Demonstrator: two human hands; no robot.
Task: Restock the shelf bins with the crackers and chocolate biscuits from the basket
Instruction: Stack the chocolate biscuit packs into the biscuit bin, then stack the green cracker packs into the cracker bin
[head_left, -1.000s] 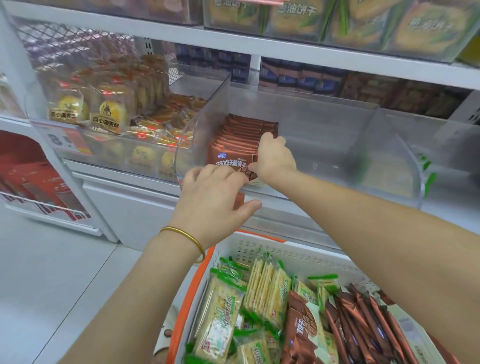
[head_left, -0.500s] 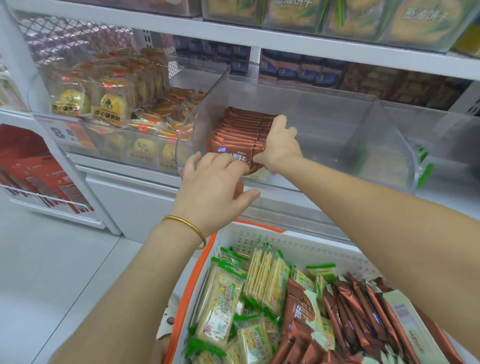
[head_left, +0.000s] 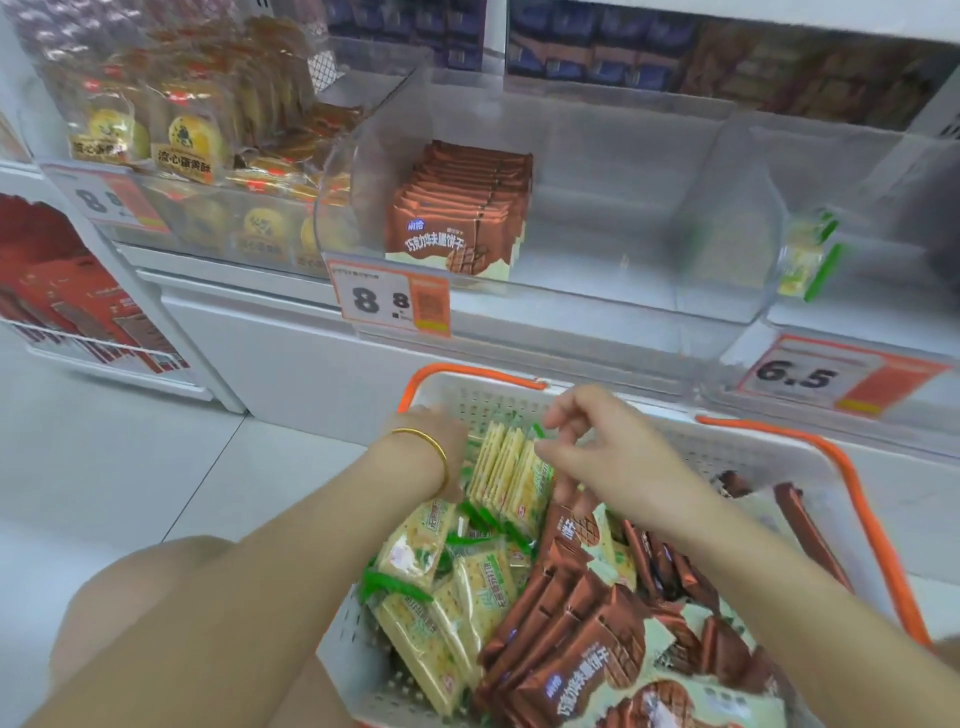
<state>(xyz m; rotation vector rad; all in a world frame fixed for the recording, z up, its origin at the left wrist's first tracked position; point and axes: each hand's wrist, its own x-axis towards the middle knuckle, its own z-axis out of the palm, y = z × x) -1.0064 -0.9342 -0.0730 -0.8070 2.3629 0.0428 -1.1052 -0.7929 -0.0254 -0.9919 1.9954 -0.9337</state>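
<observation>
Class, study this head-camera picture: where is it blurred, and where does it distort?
Head view: the right hand and the 6.5 price tag are smeared with blur; head view: the 8.8 price tag reads sharp; head view: the shelf edge bows, wide-angle distortion.

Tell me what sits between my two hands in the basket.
In the head view, a row of upright green-trimmed cracker packs stands between the left hand and right hand, inside the basket.
</observation>
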